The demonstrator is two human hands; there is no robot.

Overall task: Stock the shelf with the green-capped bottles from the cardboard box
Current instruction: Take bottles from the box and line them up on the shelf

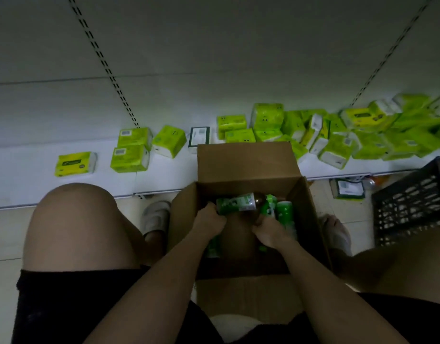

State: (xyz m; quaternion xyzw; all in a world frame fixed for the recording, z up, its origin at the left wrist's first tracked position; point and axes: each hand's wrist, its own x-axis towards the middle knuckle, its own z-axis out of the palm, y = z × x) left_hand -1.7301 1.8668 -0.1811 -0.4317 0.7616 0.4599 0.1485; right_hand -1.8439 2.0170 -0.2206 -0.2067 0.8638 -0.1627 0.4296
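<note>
You are crouched over an open cardboard box (246,167) on the floor, both arms reaching into it. Your left hand (210,220) grips the base end of a green-labelled bottle (236,203) lying on its side; your right hand (269,232) is closed near its green cap end. More bottles lie beneath. Yellow-green tissue packs (129,158) sit on the white shelf (28,180) ahead, and a black crate (412,202) stands at right.

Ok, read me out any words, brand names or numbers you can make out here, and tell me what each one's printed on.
None can be read.
Bottle in the cardboard box: green label print, too blurred.
Tissue packs on the shelf: dark label patches, too small and blurred.
Pack on the floor: white label, unreadable.
</note>
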